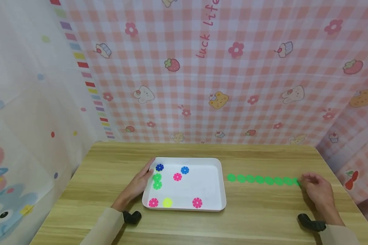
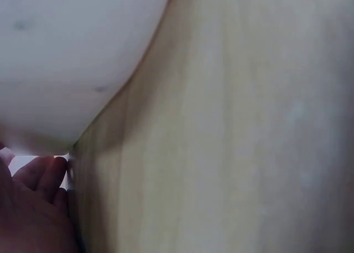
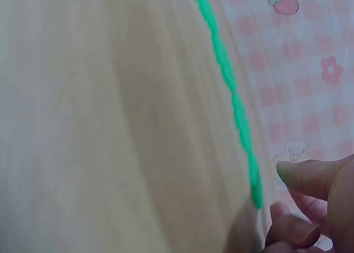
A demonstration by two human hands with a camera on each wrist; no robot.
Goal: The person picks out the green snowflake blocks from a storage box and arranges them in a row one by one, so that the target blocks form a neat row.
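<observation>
A white tray (image 1: 208,183) stands on the table, with several flower-shaped plastic discs inside: blue, pink, yellow and two green ones touching. My left hand (image 1: 140,182) grips the tray's left side near its far corner, thumb at the rim. In the left wrist view that hand (image 2: 38,208) shows beside the pale tray wall (image 2: 72,59). To the tray's right, a straight chain of green discs (image 1: 259,179) lies on the table. My right hand (image 1: 319,190) is at the chain's right end. In the right wrist view, its thumb and bent fingers are apart from the chain (image 3: 239,114).
The wooden table (image 1: 187,226) backs onto a pink checked curtain (image 1: 196,85). A pale patterned cloth (image 1: 27,102) hangs on the left. Black wrist devices sit at both cuffs, the left one (image 1: 132,217) near the tray's front corner.
</observation>
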